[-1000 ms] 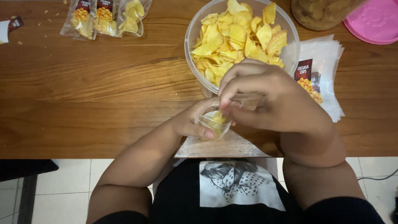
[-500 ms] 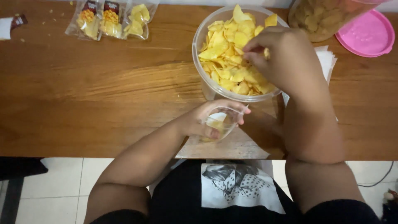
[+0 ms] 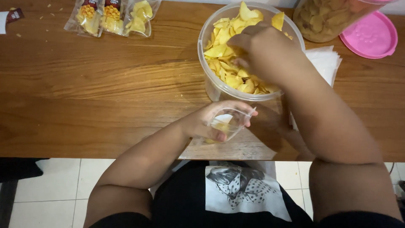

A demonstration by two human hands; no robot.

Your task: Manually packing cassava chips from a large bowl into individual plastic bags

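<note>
Hidden or unclear: the right hand [image 3: 265, 50] reaches into the tub [image 3: 211, 84], and its fingertips are buried among the chips [image 3: 228, 63]; whether they grip a chip cannot be determined. The jar [image 3: 325, 19] is cut off by the top edge of the frame. The lid [image 3: 369, 33] is cut slightly at its upper rim. A stack of white sheets [image 3: 325, 63] is partly covered by the right forearm. The small item at the far left edge [image 3: 10, 17] is too cropped to identify.

Containers:
- Tub: clear, round, open-topped, standing on the counter [image 3: 84, 93]. Filled with yellow chips almost to the rim.
- Pouch [image 3: 228, 122]: small, clear plastic, held near the counter's front edge, just in front of the tub. The left hand [image 3: 211, 124] is curled around it, fingers holding its mouth open. A few yellow pieces show inside.
- Jar: clear, holding darker chips, touching the pink lid beside it.
- Packets [image 3: 112, 17]: three clear, filled bags lying side by side at the far left of the counter, well apart from the tub.
</note>
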